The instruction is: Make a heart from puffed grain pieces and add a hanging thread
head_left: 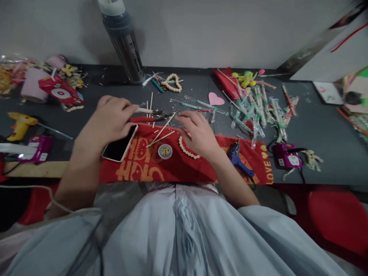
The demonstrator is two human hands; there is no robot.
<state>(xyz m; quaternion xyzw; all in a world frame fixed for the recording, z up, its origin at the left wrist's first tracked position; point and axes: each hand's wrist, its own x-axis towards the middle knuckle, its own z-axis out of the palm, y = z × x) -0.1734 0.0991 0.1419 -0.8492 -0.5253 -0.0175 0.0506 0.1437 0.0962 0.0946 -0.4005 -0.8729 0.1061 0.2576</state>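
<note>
My left hand [110,119] is closed around the handles of dark-jawed pliers [143,119]. One handle looks red, the other pale. Facing the jaws, my right hand [198,132] has its fingers bent and apart, with no held thing visible. A thin wooden stick [161,129] slants from the red cloth [178,168] up to near the jaws and my right fingertips; whether they touch it is unclear. Under my right palm lies a curved beaded-looking piece [186,149], partly hidden. A small round tub [165,151] sits between my hands, and a phone [120,143] lies below my left hand.
A blue glue gun [238,159] rests on the cloth's right part. Wrapped sticks [258,107] pile up at the right. Behind stand a tall flask [123,46] and a heart-shaped frame [173,83]. A yellow glue gun [20,124] and red carton [60,90] are left.
</note>
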